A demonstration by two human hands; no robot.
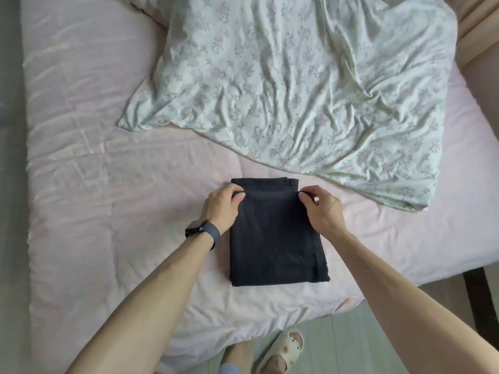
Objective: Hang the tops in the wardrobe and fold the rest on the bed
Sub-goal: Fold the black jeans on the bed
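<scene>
A black garment [275, 238] lies folded into a rectangle on the pink sheet of the bed [108, 184], near its front edge. My left hand [222, 206] pinches the far left corner of the garment's top layer. My right hand [321, 209] pinches the far right corner of the same layer. A lower layer of the garment shows as a strip beyond my fingers. A dark watch sits on my left wrist.
A crumpled floral duvet [297, 90] covers the far right part of the bed, just beyond the garment. A floor strip runs along the left edge. My feet in pale slippers [283, 349] stand on the light floor at the front.
</scene>
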